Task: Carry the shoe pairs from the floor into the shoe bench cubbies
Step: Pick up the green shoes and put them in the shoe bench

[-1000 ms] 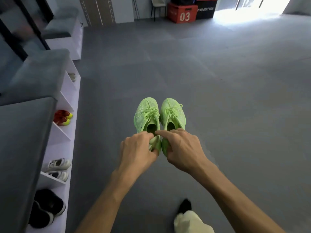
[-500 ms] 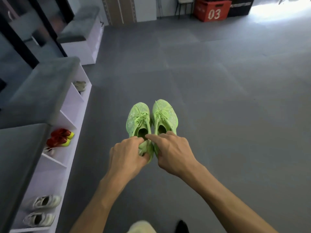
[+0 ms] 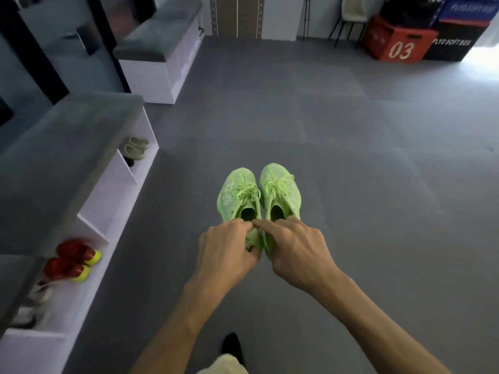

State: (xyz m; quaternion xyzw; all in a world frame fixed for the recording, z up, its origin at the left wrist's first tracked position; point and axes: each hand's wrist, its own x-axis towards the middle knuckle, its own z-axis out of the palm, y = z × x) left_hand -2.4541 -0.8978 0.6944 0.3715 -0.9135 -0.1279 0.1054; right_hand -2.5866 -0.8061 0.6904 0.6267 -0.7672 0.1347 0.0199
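Both hands are pinched tight on the heels of the neon green pair: the left hand (image 3: 225,248) grips the back of the left green shoe (image 3: 239,197), and the right hand (image 3: 295,248) clamps the heel of the right green shoe (image 3: 280,191), index finger laid across the collar. The two shoes hang side by side, touching along their inner edges, toes pointing away from the person, held up in the air above the grey floor (image 3: 351,157) and not resting on it. Both forearms reach out from the bottom edge of the view. Off to the left runs the shoe bench (image 3: 67,147), white with a grey cushioned top, its cubbies facing the open floor. In the cubby at the far end sits a pale beige pair (image 3: 136,148); the next one along looks bare; nearer, a red pair with yellow toes (image 3: 73,261) lies at the cubby's front edge; closest in, a whitish pair (image 3: 35,300) is blurred. A second bench (image 3: 162,49) stands farther back, and a red box marked 03 (image 3: 394,41) sits at the far right wall.
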